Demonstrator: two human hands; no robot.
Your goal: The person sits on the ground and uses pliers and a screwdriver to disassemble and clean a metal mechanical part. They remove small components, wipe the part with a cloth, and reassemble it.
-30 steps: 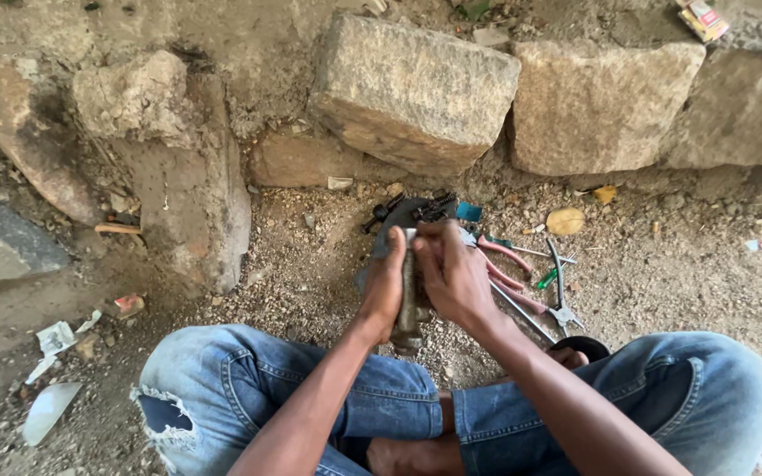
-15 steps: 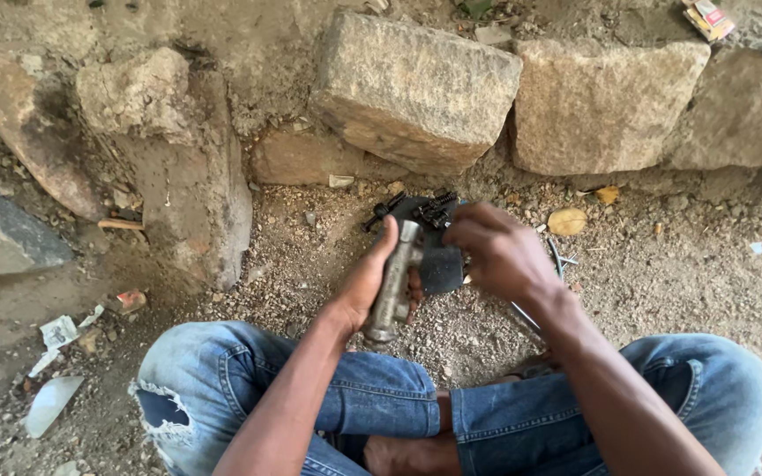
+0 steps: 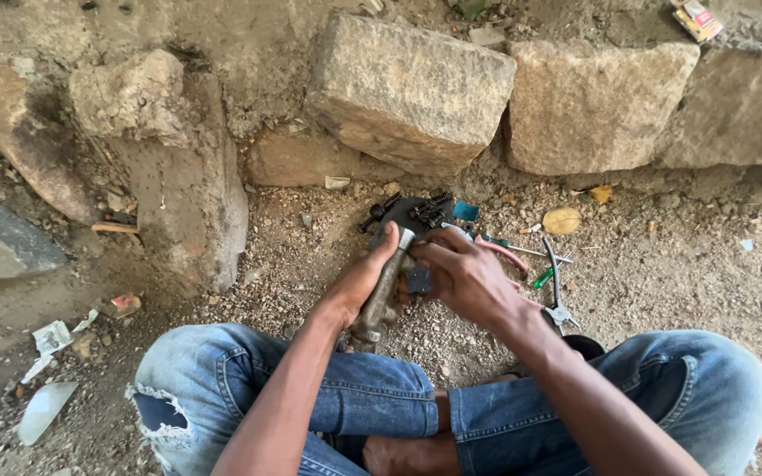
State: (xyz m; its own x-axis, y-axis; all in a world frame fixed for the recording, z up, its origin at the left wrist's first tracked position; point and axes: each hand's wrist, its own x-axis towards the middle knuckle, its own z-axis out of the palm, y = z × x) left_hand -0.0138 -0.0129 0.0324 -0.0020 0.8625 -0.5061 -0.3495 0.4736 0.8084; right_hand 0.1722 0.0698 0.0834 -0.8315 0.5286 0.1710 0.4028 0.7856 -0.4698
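I sit cross-legged on gravelly ground in torn blue jeans. My left hand (image 3: pixel 362 284) grips a rusty metal cylinder (image 3: pixel 379 300) that stands almost upright between my knees. My right hand (image 3: pixel 462 275) pinches a small dark square part (image 3: pixel 419 280) against the upper side of the cylinder. Just beyond my hands lies a dark plate with black bolts (image 3: pixel 412 211) and a small blue piece (image 3: pixel 465 211).
Pliers (image 3: pixel 557 295), a red-handled tool (image 3: pixel 506 255) and a green-handled tool (image 3: pixel 543 278) lie on the ground at my right. Large rough stones (image 3: pixel 412 88) form a wall ahead. Scraps of litter (image 3: pixel 50 339) lie to my left.
A second ago both hands were pressed around the cylinder. My right hand lifted off to the right, then came back with a small dark part against the cylinder.
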